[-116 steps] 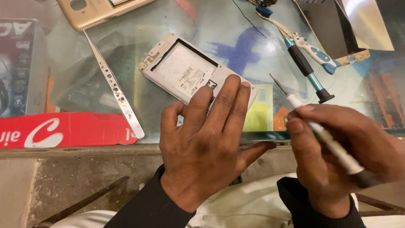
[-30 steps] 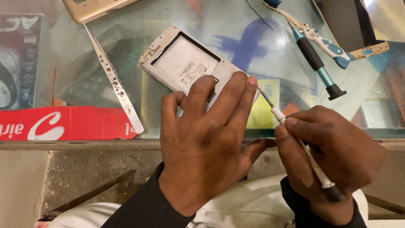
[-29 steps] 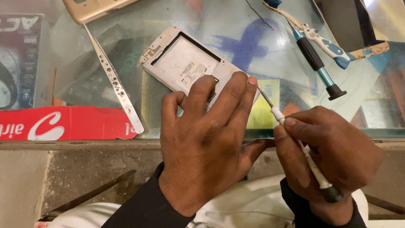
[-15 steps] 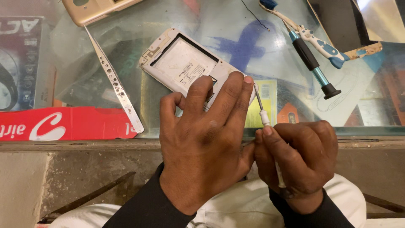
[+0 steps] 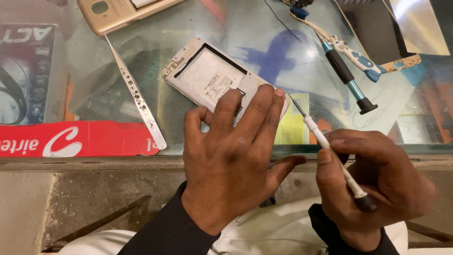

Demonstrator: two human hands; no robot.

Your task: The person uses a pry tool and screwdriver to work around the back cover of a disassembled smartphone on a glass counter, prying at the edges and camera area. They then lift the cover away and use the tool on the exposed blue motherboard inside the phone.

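A white phone (image 5: 207,80) lies face down on the glass counter (image 5: 264,52) with its back cover off and the battery bay showing. My left hand (image 5: 231,156) presses its fingers flat on the phone's near end. My right hand (image 5: 373,184) grips a thin white precision screwdriver (image 5: 325,141), tip pointing up-left, just right of the phone's near corner and slightly off it.
Long metal tweezers (image 5: 137,97) lie left of the phone. A gold back cover (image 5: 118,12) sits at the top left. A teal-and-black screwdriver (image 5: 349,82) and a blue-white tool (image 5: 349,47) lie at the upper right. A red strip (image 5: 75,139) lines the counter's near edge.
My right hand has swung back to the right from beside my left hand, and the screwdriver tip now points at the phone's corner. The left hand stays on the phone.
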